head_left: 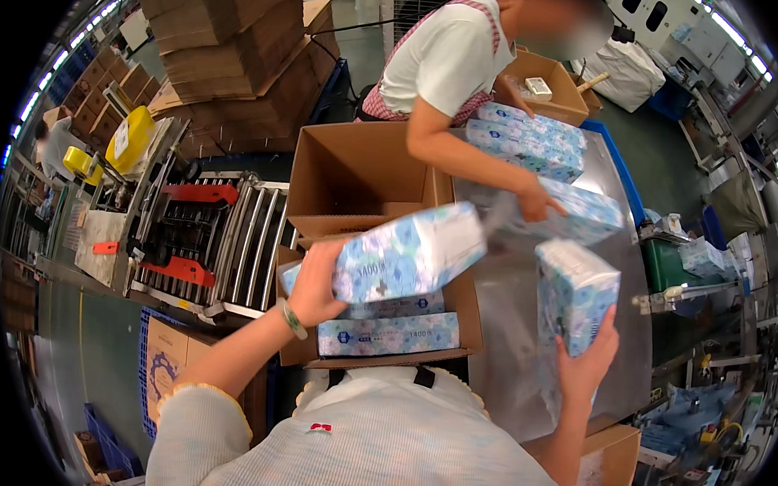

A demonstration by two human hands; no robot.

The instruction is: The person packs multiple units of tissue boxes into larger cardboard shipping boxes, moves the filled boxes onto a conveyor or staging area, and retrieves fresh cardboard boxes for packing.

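Head view. Left hand (319,285): closed around the near end of a blue floral tissue pack (410,251), tilted, above an open cardboard carton (468,313). Right hand (589,357): well apart from the left, clamped on the lower part of a second tissue pack (577,292), held upright over the metal tabletop (512,337). Carton contents: flat-lying packs (390,334), at least two. Beyond it: another open carton (338,180). Opposite: co-worker's hand (539,201) on a further pack (584,211), beside stacked packs (526,145). Left side: roller conveyor (261,245).
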